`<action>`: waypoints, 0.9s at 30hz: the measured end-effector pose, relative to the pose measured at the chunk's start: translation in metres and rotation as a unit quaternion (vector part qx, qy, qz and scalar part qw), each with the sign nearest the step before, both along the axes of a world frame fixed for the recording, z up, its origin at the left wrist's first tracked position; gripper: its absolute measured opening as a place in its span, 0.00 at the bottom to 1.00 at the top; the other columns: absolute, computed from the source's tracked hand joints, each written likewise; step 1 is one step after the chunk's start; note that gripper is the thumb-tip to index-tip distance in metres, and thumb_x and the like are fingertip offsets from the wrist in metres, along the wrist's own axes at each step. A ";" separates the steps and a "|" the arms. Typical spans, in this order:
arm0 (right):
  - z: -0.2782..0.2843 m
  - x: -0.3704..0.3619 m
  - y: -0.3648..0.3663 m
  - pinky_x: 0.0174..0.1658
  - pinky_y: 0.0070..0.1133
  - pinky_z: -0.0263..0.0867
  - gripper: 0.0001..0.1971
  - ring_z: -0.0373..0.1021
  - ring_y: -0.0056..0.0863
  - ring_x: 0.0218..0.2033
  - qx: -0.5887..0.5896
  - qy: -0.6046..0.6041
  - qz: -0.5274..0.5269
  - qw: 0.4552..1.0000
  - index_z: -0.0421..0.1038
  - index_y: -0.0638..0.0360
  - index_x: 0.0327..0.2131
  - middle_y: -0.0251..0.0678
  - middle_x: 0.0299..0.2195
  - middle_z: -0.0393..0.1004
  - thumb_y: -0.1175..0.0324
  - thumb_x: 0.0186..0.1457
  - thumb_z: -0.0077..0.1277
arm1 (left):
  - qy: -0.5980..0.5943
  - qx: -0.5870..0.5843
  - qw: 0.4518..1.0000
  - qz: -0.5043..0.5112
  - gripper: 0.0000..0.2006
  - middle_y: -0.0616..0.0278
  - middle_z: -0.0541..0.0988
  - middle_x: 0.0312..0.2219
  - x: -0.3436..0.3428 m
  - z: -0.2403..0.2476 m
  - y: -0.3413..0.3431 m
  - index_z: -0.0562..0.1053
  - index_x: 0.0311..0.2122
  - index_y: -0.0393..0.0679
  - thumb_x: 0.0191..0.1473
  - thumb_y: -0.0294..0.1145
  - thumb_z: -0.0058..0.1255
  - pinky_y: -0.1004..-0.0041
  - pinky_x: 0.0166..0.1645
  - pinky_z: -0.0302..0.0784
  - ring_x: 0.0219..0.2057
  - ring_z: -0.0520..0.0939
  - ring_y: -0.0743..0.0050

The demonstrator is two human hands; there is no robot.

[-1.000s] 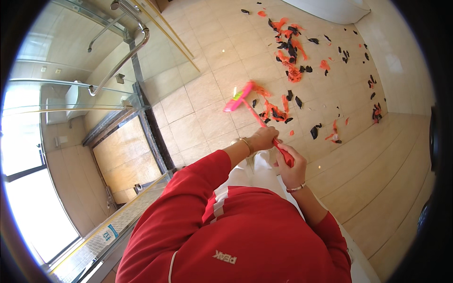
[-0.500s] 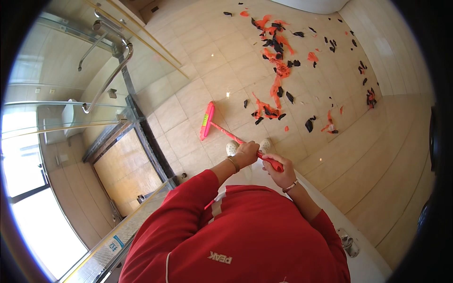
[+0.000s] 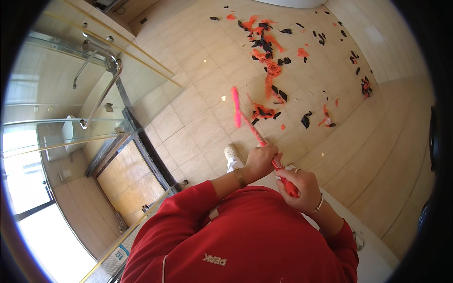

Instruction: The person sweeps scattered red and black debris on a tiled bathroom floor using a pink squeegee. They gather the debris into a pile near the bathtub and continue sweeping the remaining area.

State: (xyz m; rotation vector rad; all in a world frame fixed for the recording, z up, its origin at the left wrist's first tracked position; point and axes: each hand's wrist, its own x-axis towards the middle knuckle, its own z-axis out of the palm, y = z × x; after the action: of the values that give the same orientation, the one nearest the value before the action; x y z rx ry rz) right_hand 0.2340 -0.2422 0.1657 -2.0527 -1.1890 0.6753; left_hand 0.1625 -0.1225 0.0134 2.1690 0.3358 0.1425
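A broom with a pink head and a red handle slants across the floor in front of me. My left hand is wrapped round the handle partway down. Near the handle's red end, my right hand is closed on the grip. The broom head is beside the left edge of a trail of crumpled orange-red scraps, mixed with black scraps. A larger black piece lies to the right of the broom.
A glass shower enclosure with a curved metal handle and a dark stone sill stands on the left. A white rounded fixture is at the far edge. My light shoe is on the tiles, and several scraps lie by the right wall.
The broom head has swung right and away from me, up to the scraps. Both hands have shifted right and nearer me, still on the handle. A black scrap left of the trail has moved.
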 end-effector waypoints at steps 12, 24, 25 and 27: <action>-0.055 0.030 -0.008 0.30 0.35 0.66 0.11 0.71 0.44 0.26 -0.098 -0.020 0.041 0.994 0.71 0.56 0.34 0.46 0.22 0.71 0.69 0.44 0.53 | 0.037 -0.064 0.993 -0.090 0.12 0.53 0.76 0.25 0.036 -0.074 -0.007 0.72 0.25 0.41 0.53 0.37 0.54 0.59 0.31 0.72 0.28 0.78 0.49; -0.028 0.065 -0.029 0.29 0.36 0.66 0.10 0.71 0.44 0.25 -0.069 0.035 0.078 0.994 0.73 0.54 0.35 0.44 0.22 0.72 0.68 0.46 0.53 | 0.044 -0.069 0.996 -0.043 0.14 0.53 0.74 0.21 0.035 -0.034 -0.025 0.70 0.21 0.40 0.54 0.36 0.53 0.60 0.27 0.69 0.24 0.77 0.50; -0.039 0.070 -0.030 0.29 0.36 0.66 0.10 0.71 0.44 0.26 -0.055 0.045 0.067 0.995 0.74 0.54 0.35 0.44 0.22 0.73 0.68 0.46 0.52 | 0.051 -0.063 0.996 -0.043 0.13 0.53 0.74 0.21 0.040 -0.037 -0.026 0.71 0.21 0.41 0.53 0.36 0.52 0.59 0.28 0.70 0.25 0.77 0.50; -0.048 0.077 -0.032 0.31 0.37 0.66 0.08 0.72 0.45 0.27 -0.045 0.038 0.035 0.998 0.74 0.55 0.33 0.45 0.22 0.73 0.69 0.46 0.52 | 0.041 -0.062 0.996 -0.040 0.12 0.52 0.74 0.20 0.057 -0.028 -0.028 0.70 0.21 0.40 0.52 0.35 0.53 0.60 0.28 0.70 0.24 0.77 0.49</action>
State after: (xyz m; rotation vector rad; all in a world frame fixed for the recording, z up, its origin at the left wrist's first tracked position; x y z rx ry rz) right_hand 0.3115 -0.2745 0.1176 -2.0473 -1.2114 0.8485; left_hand 0.2194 -0.1502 -0.0143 2.0661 0.2951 -0.0122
